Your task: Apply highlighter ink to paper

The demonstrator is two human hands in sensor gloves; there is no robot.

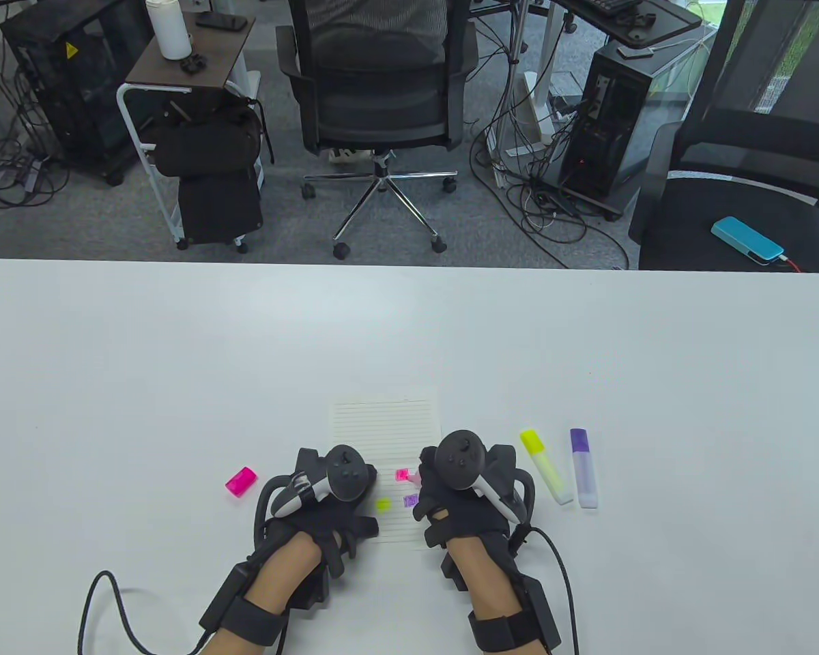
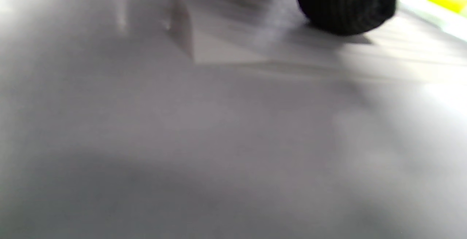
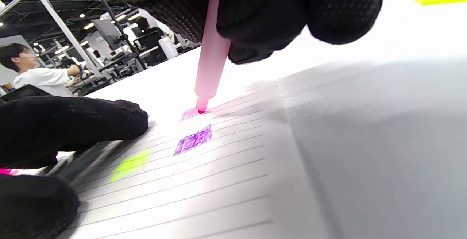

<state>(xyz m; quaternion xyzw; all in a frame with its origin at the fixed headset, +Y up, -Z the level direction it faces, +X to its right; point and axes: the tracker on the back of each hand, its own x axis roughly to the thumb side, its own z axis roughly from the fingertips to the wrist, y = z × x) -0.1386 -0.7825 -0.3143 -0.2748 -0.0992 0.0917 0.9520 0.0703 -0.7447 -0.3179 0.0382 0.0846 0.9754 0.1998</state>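
My right hand (image 1: 461, 495) pinches the pink highlighter (image 3: 211, 56), tip on paper (image 1: 382, 423) (mid-stroke, I judge). Left hand (image 1: 327, 505) lies flat beside it, fingers relaxed, pinning the sheet.

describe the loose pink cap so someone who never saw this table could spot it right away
On the white table, look left of the lined paper sheet and the left hand. The small translucent pink plastic cap lies alone there, unlike the capped yellow highlighter and capped purple highlighter on the right.

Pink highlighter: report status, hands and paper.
Right hand grips pink highlighter, tip on paper. Left hand rests on paper. Pink, purple, yellow marks down. Nothing in the way.
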